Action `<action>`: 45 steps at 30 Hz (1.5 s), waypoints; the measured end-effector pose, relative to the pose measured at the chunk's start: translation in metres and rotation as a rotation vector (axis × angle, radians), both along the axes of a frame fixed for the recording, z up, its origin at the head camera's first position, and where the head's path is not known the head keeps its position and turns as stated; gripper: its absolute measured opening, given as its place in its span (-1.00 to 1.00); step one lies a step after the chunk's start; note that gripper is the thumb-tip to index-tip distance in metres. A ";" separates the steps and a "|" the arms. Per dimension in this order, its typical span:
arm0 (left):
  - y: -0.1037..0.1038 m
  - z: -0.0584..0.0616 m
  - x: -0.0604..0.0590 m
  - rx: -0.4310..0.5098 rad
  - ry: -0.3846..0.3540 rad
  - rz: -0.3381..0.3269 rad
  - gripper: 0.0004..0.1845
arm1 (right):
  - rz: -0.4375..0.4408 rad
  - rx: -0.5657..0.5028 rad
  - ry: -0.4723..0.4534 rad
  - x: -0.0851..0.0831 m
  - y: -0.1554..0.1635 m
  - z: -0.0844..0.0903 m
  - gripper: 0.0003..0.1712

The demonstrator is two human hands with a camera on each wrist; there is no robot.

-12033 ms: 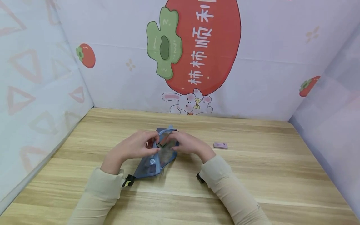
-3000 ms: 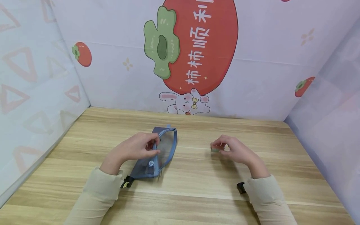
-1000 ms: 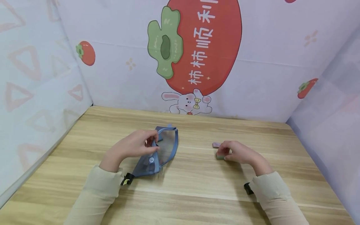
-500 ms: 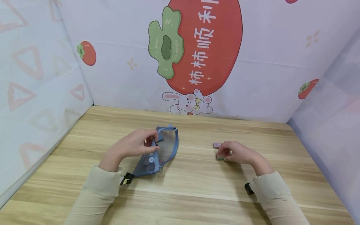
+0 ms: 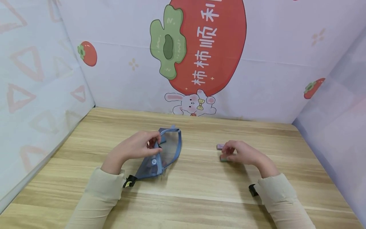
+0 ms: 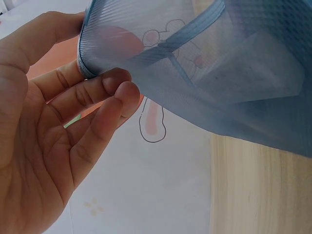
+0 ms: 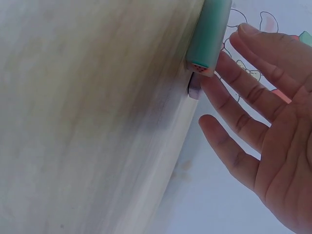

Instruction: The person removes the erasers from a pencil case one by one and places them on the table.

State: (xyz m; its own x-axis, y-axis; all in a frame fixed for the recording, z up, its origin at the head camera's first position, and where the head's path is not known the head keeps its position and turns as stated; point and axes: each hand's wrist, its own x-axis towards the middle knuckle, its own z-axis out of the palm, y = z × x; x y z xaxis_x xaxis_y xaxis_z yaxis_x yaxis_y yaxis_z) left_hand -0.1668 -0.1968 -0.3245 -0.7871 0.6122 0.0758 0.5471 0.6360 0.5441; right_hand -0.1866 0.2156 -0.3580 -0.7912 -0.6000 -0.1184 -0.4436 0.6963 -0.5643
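Blue mesh zipper pouch (image 5: 160,161) sits left of centre on the wooden table (image 5: 194,194), mouth gaping, its rim held by the left hand (image 5: 138,145). Pale shape shows through the mesh in the left wrist view; identity unclear. Green block (image 7: 209,36) with a red, dotted end is under the right hand (image 5: 243,153), right of the pouch and well apart from it; can't tell if fully flat on the table. Lilac block (image 5: 220,146) lies near it, just beyond, partly covered by the fingers.

Risks, my guess: the fingers could bump the lilac block, since both blocks sit close together. A loose fingertip hold might let the green block tip or skid. If the left hand eased off, the soft mouth would probably sag and narrow.

Hands: left is narrow, thumb and fingers pinching the zipper edge. Right is moderately spread, fingers loosely bent, thumb apart from the green block, fingertips at its side; actual contact hard to confirm.
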 end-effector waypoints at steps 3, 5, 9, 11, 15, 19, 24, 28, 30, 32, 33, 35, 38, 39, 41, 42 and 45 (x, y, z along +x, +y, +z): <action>0.000 0.001 0.000 -0.002 0.000 0.005 -0.83 | -0.017 -0.005 0.008 -0.001 -0.002 0.001 -0.82; 0.001 0.002 0.001 -0.004 0.001 0.007 -0.82 | -0.022 -0.012 0.006 -0.002 -0.004 0.003 -0.78; 0.001 0.002 0.000 -0.006 0.002 0.008 -0.82 | -0.015 -0.025 0.008 -0.004 -0.009 0.006 -0.73; 0.001 0.002 -0.001 -0.006 0.004 0.007 -0.82 | -0.013 -0.026 0.008 -0.005 -0.013 0.008 -0.73; 0.001 0.001 -0.001 -0.005 0.007 0.004 -0.83 | 0.000 -0.031 0.009 -0.007 -0.024 0.011 -0.76; 0.001 0.001 -0.001 -0.004 0.007 0.002 -0.83 | 0.031 -0.037 0.036 -0.010 -0.035 0.013 -0.76; 0.001 0.001 -0.001 0.000 0.002 -0.004 -0.83 | 0.066 -0.041 0.063 -0.013 -0.052 0.014 -0.77; 0.001 0.001 0.000 0.004 -0.002 -0.009 -0.83 | 0.074 -0.043 0.020 -0.014 -0.068 0.017 -0.76; 0.001 0.000 0.000 0.005 -0.003 -0.009 -0.83 | 0.081 -0.045 -0.002 -0.014 -0.077 0.018 -0.76; 0.001 0.000 0.000 0.008 -0.003 -0.008 -0.83 | 0.090 -0.052 -0.023 -0.015 -0.087 0.019 -0.75; 0.001 0.000 0.000 0.008 -0.003 -0.007 -0.83 | 0.105 -0.051 -0.022 -0.016 -0.091 0.019 -0.75; 0.001 0.000 0.000 0.007 -0.002 -0.005 -0.83 | 0.139 -0.049 -0.017 -0.017 -0.101 0.019 -0.75; 0.001 0.000 0.000 0.006 0.005 -0.008 -0.83 | 0.183 -0.054 -0.022 -0.019 -0.114 0.017 -0.74; 0.001 0.000 0.000 0.006 0.009 -0.010 -0.82 | 0.200 -0.058 -0.020 -0.020 -0.117 0.016 -0.74; 0.001 0.001 0.000 0.004 0.012 -0.011 -0.82 | 0.214 -0.069 -0.035 -0.021 -0.124 0.015 -0.73; 0.001 0.001 0.000 0.002 0.013 -0.011 -0.82 | 0.223 -0.072 -0.036 -0.021 -0.127 0.014 -0.73; 0.000 0.001 0.000 0.002 0.012 -0.013 -0.82 | 0.247 -0.076 -0.032 -0.021 -0.135 0.013 -0.73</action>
State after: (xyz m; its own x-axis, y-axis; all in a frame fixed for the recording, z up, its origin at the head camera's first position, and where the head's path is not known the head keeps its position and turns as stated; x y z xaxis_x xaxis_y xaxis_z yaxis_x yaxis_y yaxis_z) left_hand -0.1672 -0.1964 -0.3238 -0.7780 0.6223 0.0863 0.5619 0.6279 0.5385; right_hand -0.2079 0.0807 -0.3450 -0.6158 -0.7829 -0.0881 -0.5763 0.5238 -0.6273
